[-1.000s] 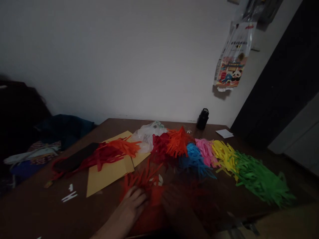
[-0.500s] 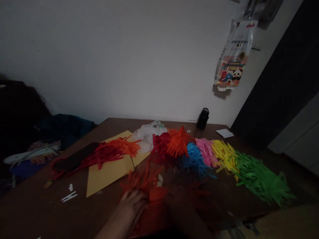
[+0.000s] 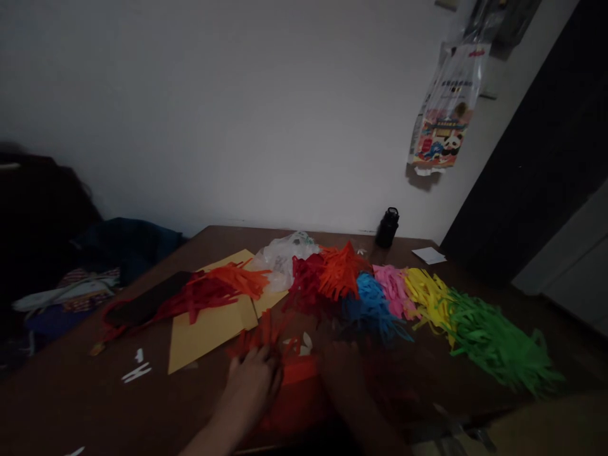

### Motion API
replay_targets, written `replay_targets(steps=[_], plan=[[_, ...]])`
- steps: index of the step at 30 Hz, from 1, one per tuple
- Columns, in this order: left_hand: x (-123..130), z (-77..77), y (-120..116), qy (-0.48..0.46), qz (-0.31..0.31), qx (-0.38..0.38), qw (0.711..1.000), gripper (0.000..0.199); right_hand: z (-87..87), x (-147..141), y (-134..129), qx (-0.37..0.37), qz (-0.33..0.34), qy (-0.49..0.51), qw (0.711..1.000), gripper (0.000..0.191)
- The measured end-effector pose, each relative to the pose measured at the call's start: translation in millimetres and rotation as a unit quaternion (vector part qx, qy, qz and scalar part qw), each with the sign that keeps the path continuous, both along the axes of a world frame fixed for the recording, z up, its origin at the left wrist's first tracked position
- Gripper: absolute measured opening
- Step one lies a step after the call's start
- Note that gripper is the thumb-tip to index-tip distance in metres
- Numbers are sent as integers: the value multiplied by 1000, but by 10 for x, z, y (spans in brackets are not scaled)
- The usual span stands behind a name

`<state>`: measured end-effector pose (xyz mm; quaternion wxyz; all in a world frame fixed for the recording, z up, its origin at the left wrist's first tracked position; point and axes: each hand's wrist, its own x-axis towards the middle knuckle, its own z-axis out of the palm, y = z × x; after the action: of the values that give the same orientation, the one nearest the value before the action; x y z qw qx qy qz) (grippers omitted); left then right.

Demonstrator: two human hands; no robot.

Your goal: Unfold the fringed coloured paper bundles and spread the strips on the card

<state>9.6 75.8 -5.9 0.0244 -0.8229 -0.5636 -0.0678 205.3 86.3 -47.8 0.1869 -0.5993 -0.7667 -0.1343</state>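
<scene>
An orange fringed strip (image 3: 300, 370) lies at the near edge of the table, its cut fringe pointing away from me and out to the sides. My left hand (image 3: 254, 379) is closed over its left part, fingers bent, with loose orange fringe showing beyond the fingertips. On the right end rests my right hand (image 3: 341, 373), dim and in shadow, its fingers seeming to curl on the strip. Small pale leaf-shaped pieces (image 3: 306, 344) lie just beyond the strip, between my hands.
Fringed bundles in red (image 3: 306, 278), orange (image 3: 342, 272), blue (image 3: 373, 304), pink (image 3: 393, 288), yellow (image 3: 427, 297) and green (image 3: 503, 342) line the table. Yellow envelopes (image 3: 204, 342), a clear plastic bag (image 3: 282, 253), a black bottle (image 3: 387, 228) and white clips (image 3: 137, 372) are around.
My left hand has shifted slightly along the orange strip, and its fringe has moved, uncovering more of the pale pieces. The right hand has moved slightly farther away from me.
</scene>
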Motion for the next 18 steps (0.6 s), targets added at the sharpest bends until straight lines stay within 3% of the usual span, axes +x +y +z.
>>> replay_targets(steps=[2, 3, 5, 8, 13, 16, 18], plan=[[-2, 10, 7, -4, -3, 2, 1000, 31, 78, -30, -54, 19, -32, 22, 999, 27], [-2, 16, 8, -6, -5, 2, 1000, 30, 111, -42, -82, 33, 2, 23, 999, 22], [-1, 28, 8, -10, -4, -5, 1000, 29, 149, -59, -119, 53, 132, 5, 990, 7], [-21, 42, 10, -18, -8, -17, 1000, 28, 122, -79, -94, 64, 252, -42, 965, 14], [-115, 13, 3, -73, -69, 59, 993, 16, 47, -86, 2, 46, 241, -43, 968, 23], [-125, -48, -6, -109, -156, 124, 974, 12, 105, -50, -44, 23, 223, -14, 974, 19], [-102, -87, -4, -118, -183, 137, 966, 13, 166, -29, -101, -2, 204, 23, 979, 15]])
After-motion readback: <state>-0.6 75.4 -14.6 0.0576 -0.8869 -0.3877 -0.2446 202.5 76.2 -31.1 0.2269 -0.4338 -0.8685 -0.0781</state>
